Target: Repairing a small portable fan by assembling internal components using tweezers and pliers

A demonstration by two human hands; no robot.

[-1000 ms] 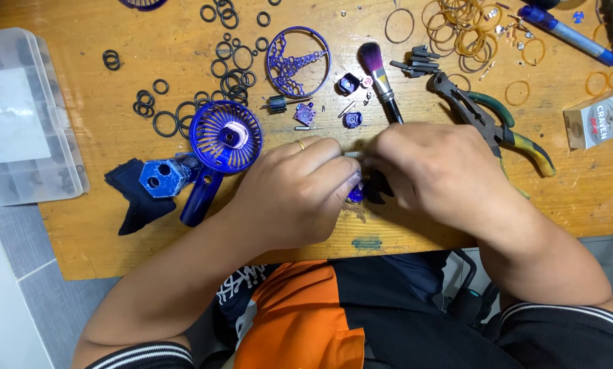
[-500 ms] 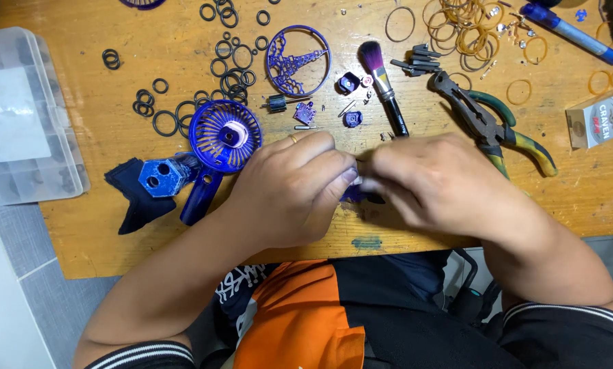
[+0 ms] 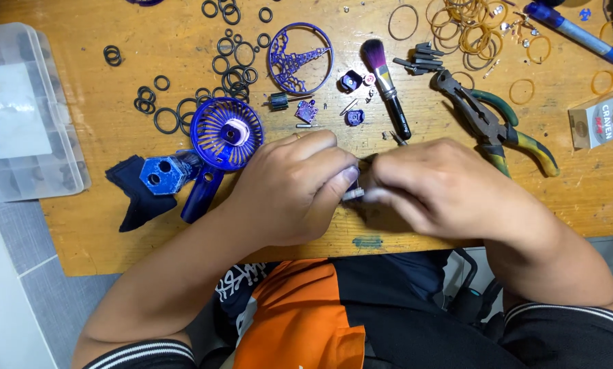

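Over the wooden bench, left hand and right hand both pinched onto one small pale part.

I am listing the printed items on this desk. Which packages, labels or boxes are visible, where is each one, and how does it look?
Small carton: right edge of the wooden table, right of the pliers; flat, rectangular, white and tan with red print.
Clear plastic organiser box: far left edge; rectangular, transparent, with a white rectangular label on its lid.

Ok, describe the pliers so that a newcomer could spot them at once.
On the wooden workbench, look beyond the right hand toward the far right side. The pliers lie flat there, dark metal jaws pointing at the makeup brush; only they have green-and-yellow handles.
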